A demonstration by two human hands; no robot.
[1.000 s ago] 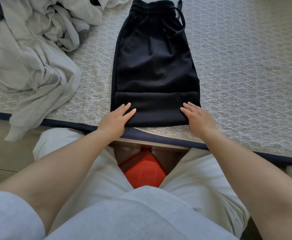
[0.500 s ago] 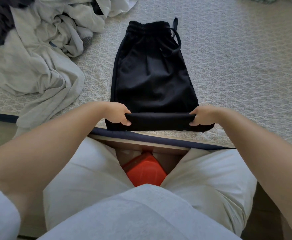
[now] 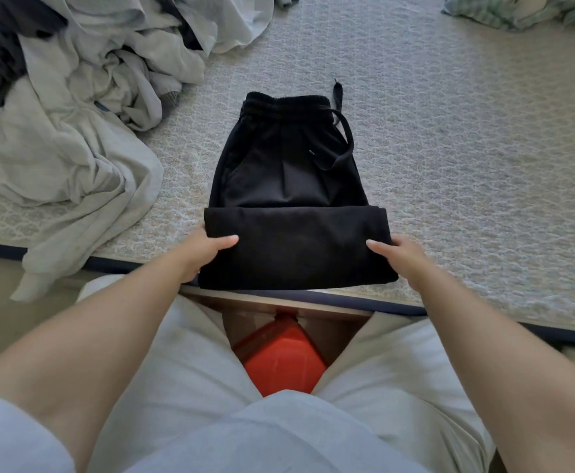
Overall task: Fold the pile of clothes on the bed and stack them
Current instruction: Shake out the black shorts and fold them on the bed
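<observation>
Black drawstring trousers lie flat on the bed, waistband at the far end. Their near part is folded into a thick band at the bed's near edge. My left hand grips the band's left end, thumb on top and fingers hidden beneath. My right hand grips the right end the same way. A heap of unfolded grey and dark clothes covers the bed's far left.
A grey garment hangs over the bed's near left edge. Green patterned fabric lies at the far right corner. A red container stands on the floor between my knees.
Both hands went from resting flat on the trousers' folded end to gripping it, and have turned it over away from me, so the folded band is now wider.
</observation>
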